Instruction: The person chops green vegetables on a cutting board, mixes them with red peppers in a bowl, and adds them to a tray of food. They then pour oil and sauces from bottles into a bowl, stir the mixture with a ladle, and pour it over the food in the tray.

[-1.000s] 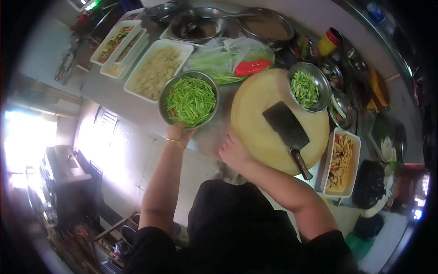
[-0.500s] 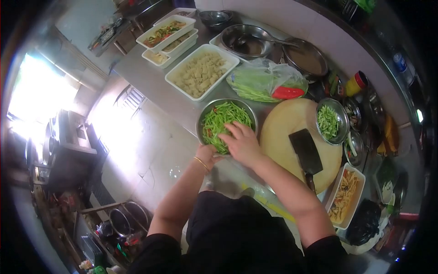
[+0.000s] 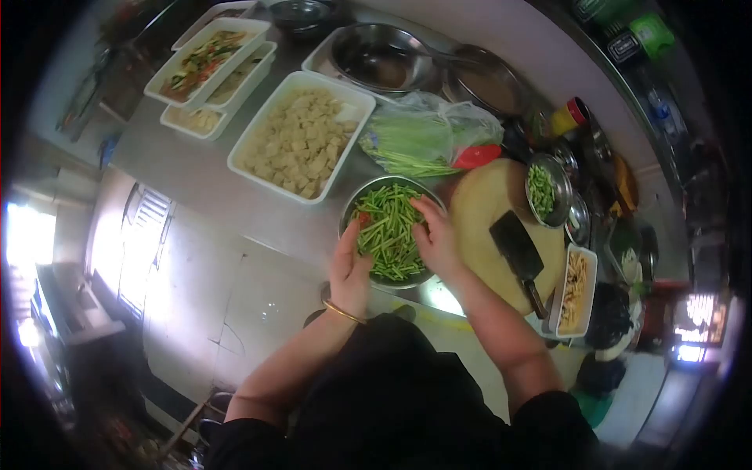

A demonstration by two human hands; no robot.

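Note:
A round metal bowl (image 3: 350, 193) full of cut green stalks (image 3: 392, 231), with a few red bits, sits at the counter's front edge. At its left rim is my left hand (image 3: 349, 270), fingers apart, with the fingertips by the stalks and a gold bangle on the wrist. My right hand (image 3: 435, 241) lies over the right rim, its fingers spread and touching the stalks. Just right of the bowl is a round chopping board (image 3: 482, 196) with a dark cleaver (image 3: 517, 245) on it.
White tubs with pale cubes (image 3: 300, 143) and mixed vegetables (image 3: 205, 66) stand at the left. Behind the bowl lies a plastic bag of greens (image 3: 419, 133), near metal basins (image 3: 384, 56). A bowl of chopped greens (image 3: 540, 188) and a white tray (image 3: 576, 294) are at the right.
The view has shifted and turned. My left hand has risen from under the bowl's edge to its left rim, fingers apart. My right hand has moved towards the bowl's right side.

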